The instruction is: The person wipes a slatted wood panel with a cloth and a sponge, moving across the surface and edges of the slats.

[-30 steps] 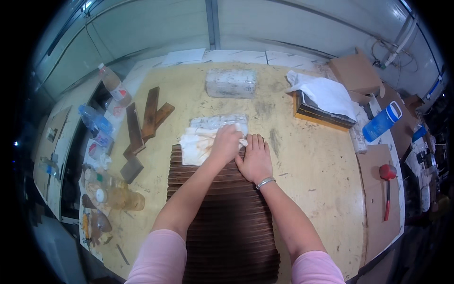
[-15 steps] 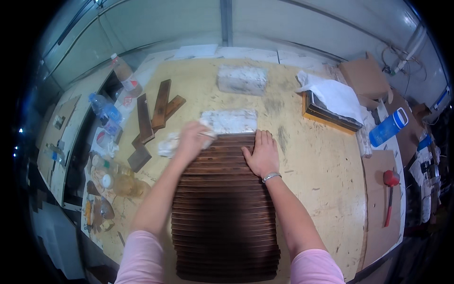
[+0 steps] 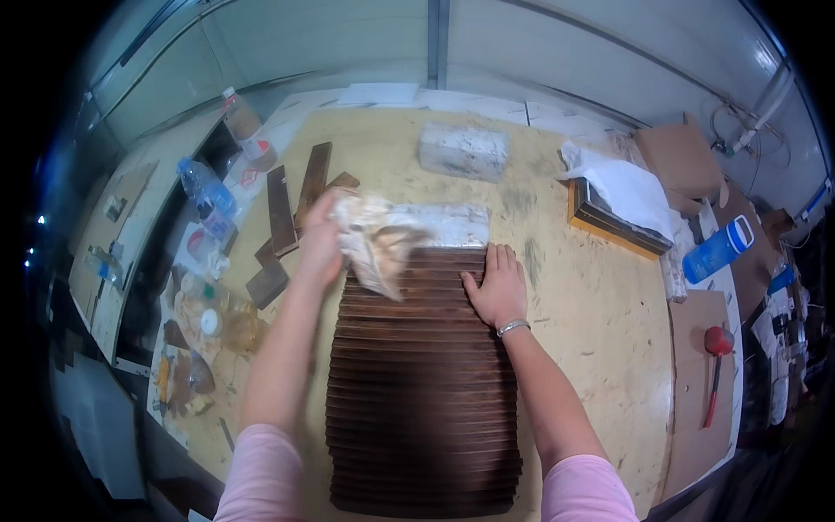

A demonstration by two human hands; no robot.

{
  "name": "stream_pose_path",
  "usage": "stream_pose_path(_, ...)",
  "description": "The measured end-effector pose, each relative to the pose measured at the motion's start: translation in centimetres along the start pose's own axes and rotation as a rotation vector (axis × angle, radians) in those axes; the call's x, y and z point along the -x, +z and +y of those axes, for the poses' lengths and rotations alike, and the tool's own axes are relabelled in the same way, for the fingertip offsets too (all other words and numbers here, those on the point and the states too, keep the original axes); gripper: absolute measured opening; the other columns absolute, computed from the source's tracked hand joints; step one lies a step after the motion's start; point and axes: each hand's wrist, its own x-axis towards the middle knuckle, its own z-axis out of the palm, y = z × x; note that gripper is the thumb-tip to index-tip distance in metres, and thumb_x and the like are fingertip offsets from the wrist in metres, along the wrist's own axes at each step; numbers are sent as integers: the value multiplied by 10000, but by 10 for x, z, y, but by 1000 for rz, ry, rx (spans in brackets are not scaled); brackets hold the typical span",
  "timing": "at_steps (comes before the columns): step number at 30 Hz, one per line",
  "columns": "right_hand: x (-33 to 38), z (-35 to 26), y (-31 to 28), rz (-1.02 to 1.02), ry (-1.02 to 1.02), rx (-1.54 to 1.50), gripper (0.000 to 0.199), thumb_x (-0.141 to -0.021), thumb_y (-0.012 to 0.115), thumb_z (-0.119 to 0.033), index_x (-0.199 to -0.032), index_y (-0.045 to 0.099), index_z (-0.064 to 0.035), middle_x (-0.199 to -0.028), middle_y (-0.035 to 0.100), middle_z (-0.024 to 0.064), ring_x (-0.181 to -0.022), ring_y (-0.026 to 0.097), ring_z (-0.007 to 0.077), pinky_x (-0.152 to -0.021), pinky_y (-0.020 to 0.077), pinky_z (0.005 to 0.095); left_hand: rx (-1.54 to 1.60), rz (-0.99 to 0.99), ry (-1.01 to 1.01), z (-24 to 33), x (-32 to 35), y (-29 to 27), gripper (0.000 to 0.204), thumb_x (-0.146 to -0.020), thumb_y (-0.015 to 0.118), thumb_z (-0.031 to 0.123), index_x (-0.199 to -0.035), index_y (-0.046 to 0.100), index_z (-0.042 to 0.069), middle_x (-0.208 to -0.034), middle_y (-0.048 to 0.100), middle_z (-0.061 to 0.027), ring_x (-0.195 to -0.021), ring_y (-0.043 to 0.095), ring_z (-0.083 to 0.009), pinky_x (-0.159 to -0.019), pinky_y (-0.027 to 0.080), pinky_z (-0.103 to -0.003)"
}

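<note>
Pinching stained cloth (image 3: 374, 235) in left grip (image 3: 321, 248), laying right grip (image 3: 500, 287) spread against dark slats (image 3: 417, 348) reaching toward table's (image 3: 591, 383) near edge. Could skew slats by snagging cloth on ridges.

Left grip (image 3: 321, 242) holds stained cloth (image 3: 376, 237); right grip (image 3: 501, 291) rests on slats (image 3: 422, 348).

Head-worn fisheye, left of pair: looks down and forward across nearby worktable (image 3: 591, 391).

Free passage between right hand (image 3: 502, 289) and mallet (image 3: 718, 341), wrapped block (image 3: 461, 224) an obstacle beyond slats (image 3: 422, 357).
</note>
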Motion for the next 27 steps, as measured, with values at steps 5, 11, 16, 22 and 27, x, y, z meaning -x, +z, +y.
stream_pose_path(5, -1, -2, -5, -47, 13, 13, 776, -922, 618, -466, -1462, 415, 52, -1485, 467, 207, -1439, 364, 345, -1188, 294, 440, -1167, -283, 370, -72, 17, -10, 334, -847, 719, 175, -1142, 681, 24, -1073, 682, -184, -1082, 607, -394, -971, 455, -481)
stream_pose_path(11, 0, -4, 1, -21, -3, 34, 775, -924, 610, -471, -1463, 420, 52, -1483, 471, 210, -1433, 375, 350, -1183, 305, 437, -1388, -178, 485, -71, 18, 19, 118, -812, 692, 105, -904, 675, 32, -956, 677, -184, -966, 633, -405, -871, 490, -479)
stream_pose_path(16, 0, -3, -2, -17, -3, 28, 768, -924, 611, -463, -1461, 422, 52, -1474, 477, 209, -1426, 382, 351, -1180, 310, 438, -1301, -163, 320, -55, 5, 1, 203, -843, 675, 118, -1028, 704, 41, -976, 681, -190, -995, 636, -409, -926, 495, -474)
stream_pose_path(22, -2, 0, 7, -6, -22, 23, 780, -912, 624, -468, -1457, 422, 52, -1475, 477, 206, -1437, 366, 352, -1184, 299, 456, -1056, -447, 654, -87, 68, 74, 323, -837, 728, 121, -1157, 718, 78, -1222, 646, -172, -1207, 537, -355, -1026, 461, -454)
stream_pose_path(27, 0, 0, -4, -29, 11, 24, 762, -928, 600, -469, -1463, 430, 45, -1502, 467, 201, -1440, 373, 344, -1187, 306, 424, -1114, -405, 602, -76, 59, 20, 276, -817, 711, 45, -1088, 756, 65, -1278, 641, -180, -1201, 567, -374, -1043, 464, -441)
